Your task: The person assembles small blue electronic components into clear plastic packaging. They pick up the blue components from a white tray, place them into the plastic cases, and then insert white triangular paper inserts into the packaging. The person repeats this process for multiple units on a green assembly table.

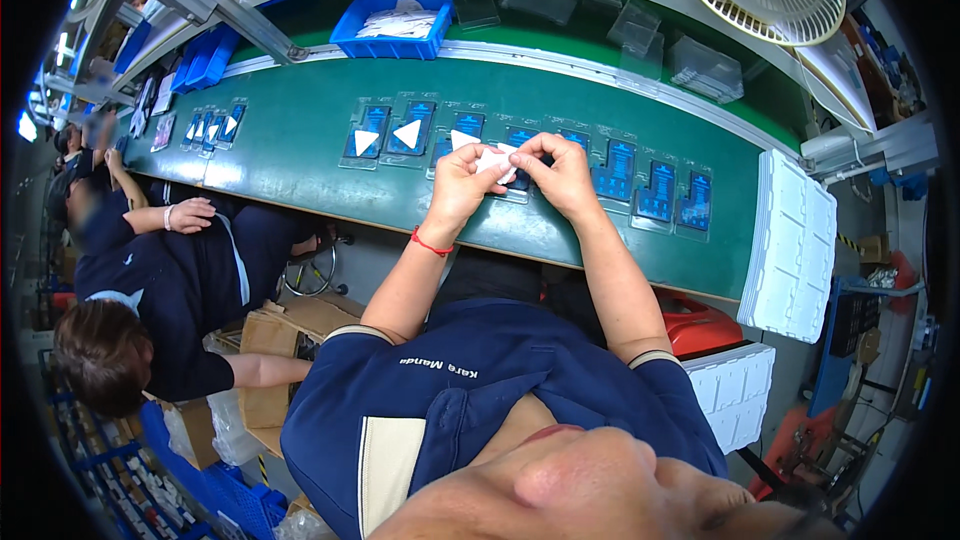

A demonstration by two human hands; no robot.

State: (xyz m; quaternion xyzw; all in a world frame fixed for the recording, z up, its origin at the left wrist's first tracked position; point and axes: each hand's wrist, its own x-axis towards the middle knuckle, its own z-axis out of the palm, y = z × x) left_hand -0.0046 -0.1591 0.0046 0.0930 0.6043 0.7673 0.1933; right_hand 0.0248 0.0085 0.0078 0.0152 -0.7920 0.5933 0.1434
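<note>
1. Co-worker (170, 270) in a dark shirt, to the left of the blue bin (388, 46) and on your side of the bench (300, 130).
2. Small group of blue-black pieces (215, 121) topped with white triangles, lying on the bench left of the blue bin and nearer you than it.
3. White scraps (400, 20) fill the blue bin itself, at the far side of the bench.
4. Three flat blue-black pieces in clear trays (400, 98) lie on your side of the blue bin; each carries a white triangle (408, 134).
5. Your left hand (462, 185), a red band (432, 244) at its wrist, is right of the blue bin and nearer you; its thumb and fingers are closed on the white piece.
6. The white piece (494, 164) is held up between your hands, right of the blue bin and nearer you; your fingers hide part of its shape.
7. Your right hand (562, 175), just beyond, has thumb and fingertips pinched together at the white piece's edge.
8. More blue-black pieces continue the row, farther right of the blue bin.
9. White ribbed trays (790, 245) stand at the bench's end, well right of the blue bin.
</note>
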